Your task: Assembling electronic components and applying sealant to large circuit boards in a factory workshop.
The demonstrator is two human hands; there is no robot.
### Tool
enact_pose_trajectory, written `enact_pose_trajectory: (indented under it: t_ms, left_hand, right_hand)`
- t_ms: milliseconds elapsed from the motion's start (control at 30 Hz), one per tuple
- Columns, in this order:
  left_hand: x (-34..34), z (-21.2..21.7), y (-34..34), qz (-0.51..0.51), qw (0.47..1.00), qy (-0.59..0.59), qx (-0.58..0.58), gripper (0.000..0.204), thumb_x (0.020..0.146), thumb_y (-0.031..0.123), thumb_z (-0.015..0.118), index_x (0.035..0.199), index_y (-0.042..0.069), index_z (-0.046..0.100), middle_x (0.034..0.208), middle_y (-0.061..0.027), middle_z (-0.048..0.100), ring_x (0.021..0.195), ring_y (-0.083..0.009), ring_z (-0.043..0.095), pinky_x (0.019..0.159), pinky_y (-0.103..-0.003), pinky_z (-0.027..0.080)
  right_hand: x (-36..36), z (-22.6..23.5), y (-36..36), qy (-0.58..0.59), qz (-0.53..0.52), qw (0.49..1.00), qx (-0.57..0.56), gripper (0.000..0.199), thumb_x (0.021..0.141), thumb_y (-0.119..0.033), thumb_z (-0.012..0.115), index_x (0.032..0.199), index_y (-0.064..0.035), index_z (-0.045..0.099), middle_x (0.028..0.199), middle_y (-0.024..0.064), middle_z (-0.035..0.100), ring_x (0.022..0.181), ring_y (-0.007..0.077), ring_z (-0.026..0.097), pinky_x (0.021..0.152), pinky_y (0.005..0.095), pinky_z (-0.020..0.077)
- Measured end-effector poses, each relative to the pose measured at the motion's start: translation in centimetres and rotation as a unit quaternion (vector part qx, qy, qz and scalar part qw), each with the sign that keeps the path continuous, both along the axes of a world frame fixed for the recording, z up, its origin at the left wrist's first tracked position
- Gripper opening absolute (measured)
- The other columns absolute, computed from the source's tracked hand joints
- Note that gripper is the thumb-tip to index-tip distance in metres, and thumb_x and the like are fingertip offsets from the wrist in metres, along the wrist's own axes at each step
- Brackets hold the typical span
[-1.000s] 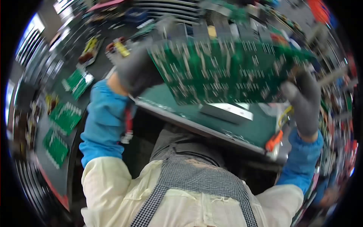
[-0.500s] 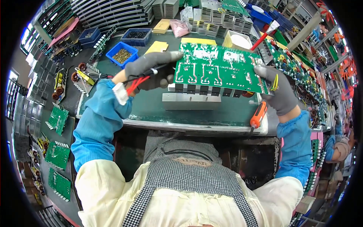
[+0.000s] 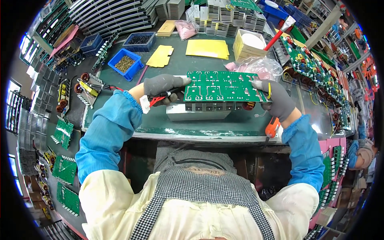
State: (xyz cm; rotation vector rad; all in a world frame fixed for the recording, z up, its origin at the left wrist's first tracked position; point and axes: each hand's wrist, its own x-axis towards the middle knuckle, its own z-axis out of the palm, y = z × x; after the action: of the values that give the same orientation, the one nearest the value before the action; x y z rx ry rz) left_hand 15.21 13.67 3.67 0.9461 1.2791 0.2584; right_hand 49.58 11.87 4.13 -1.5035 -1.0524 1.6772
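Between my two gloved hands is a green circuit board [image 3: 224,89], its soldered face turned up. My left hand [image 3: 166,88] grips the board's left end, thumb on top; red wires with a white connector [image 3: 145,104] hang beside that wrist. At the opposite end my right hand [image 3: 276,98] pinches the right edge, and a yellow wire shows by its fingers. Black components line the board's near underside. Just beneath stands a silver metal heat sink [image 3: 199,113]; whether the board touches it I cannot tell. An orange-handled screwdriver [image 3: 272,128] lies by my right wrist.
Blue bins of small screws [image 3: 125,64] and dark parts [image 3: 140,41] stand back left. Yellow sheets [image 3: 207,48], a white box [image 3: 249,45] and a clear plastic bag [image 3: 259,68] lie beyond the board. Assembled boards [image 3: 308,68] line the right; more green boards [image 3: 65,169] lie left.
Both hands have brought the circuit board lower and nearer, levelling it over the heat sink. The yellow sheets and plastic bag behind it now show more fully.
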Motion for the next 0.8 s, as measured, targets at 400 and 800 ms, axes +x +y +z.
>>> enact_pose_trajectory:
  t_ms: [400,800]
  left_hand:
    - [-10.4,-5.9,-1.0,-0.007,0.984,-0.010,0.178,0.042,0.102,0.036,0.053,0.117,0.000,0.067,0.096,-0.0051,0.071,0.072,-0.0093,0.061,0.063,-0.022,0.049]
    - [-3.3,-10.2,-8.6,0.045,0.864,0.023,0.501,0.053,0.079,0.013,0.080,0.127,0.004,0.061,0.131,-0.0163,0.055,0.118,-0.0256,0.060,0.095,-0.037,0.053]
  right_hand:
    - [0.0,-1.3,0.4,-0.011,0.066,0.998,-0.011,0.025,0.091,-0.032,0.070,0.084,-0.0096,0.063,0.056,-0.0015,0.056,0.036,0.0058,0.037,0.036,0.0229,0.0185]
    - [-0.3,-1.6,-0.3,-0.009,0.048,0.998,-0.025,0.026,0.089,-0.031,0.070,0.103,-0.0093,0.065,0.063,-0.0033,0.061,0.039,0.0032,0.039,0.037,0.0217,0.0187]
